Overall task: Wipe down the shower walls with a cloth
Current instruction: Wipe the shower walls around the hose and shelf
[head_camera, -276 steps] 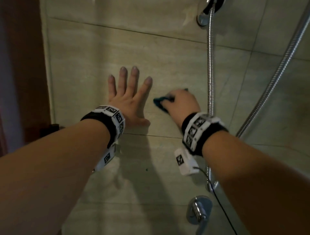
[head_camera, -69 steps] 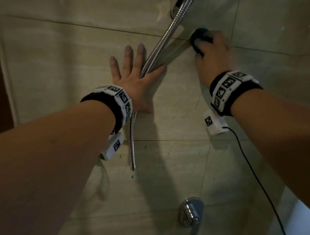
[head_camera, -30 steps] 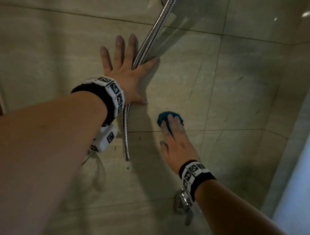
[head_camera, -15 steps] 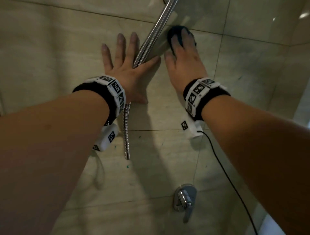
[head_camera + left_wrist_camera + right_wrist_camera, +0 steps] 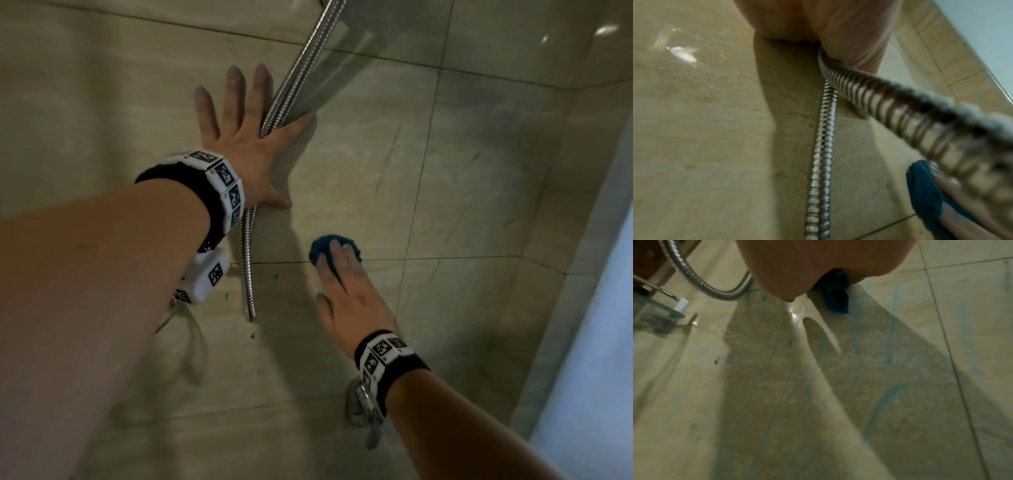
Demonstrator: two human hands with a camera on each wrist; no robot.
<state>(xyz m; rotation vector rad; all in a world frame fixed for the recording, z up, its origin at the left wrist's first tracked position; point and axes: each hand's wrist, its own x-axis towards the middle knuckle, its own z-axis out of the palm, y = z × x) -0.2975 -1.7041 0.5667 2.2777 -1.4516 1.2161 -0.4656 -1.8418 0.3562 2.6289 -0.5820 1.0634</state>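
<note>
The cloth point(image 5: 331, 251) is pressed flat against the wall point(image 5: 462, 192) by the straight fingers point(image 5: 339, 263) of the right hand point(image 5: 352, 298); it is not clenched, only pushed on the tile. The left hand point(image 5: 246, 147) is spread open, and the hose point(image 5: 291, 78) is pinned to the wall under its palm.

Nearest to the camera, below the cloth, the tap point(image 5: 364, 407) is seen, partly hidden behind the right wristband point(image 5: 383, 356). Left of the cloth and a little lower, the bottom loop of the hose is found, near the left wristband point(image 5: 219, 181). The cloth is bunched into a small blue lump, and it lies on the horizontal grout line point(image 5: 462, 257). Small green specks point(image 5: 252, 336) are seen on the tile left of and below the cloth.

Above and left of the cloth, the left hand is laid, well apart from it. From the left wrist view, two runs of the hose point(image 5: 822, 146) are seen to pass under the palm, and the cloth point(image 5: 925, 186) is seen at the lower right. From the right wrist view, the cloth point(image 5: 835, 295) is half covered by the hand, and faint blue streaks point(image 5: 881, 404) are seen on the wall beyond it.
</note>
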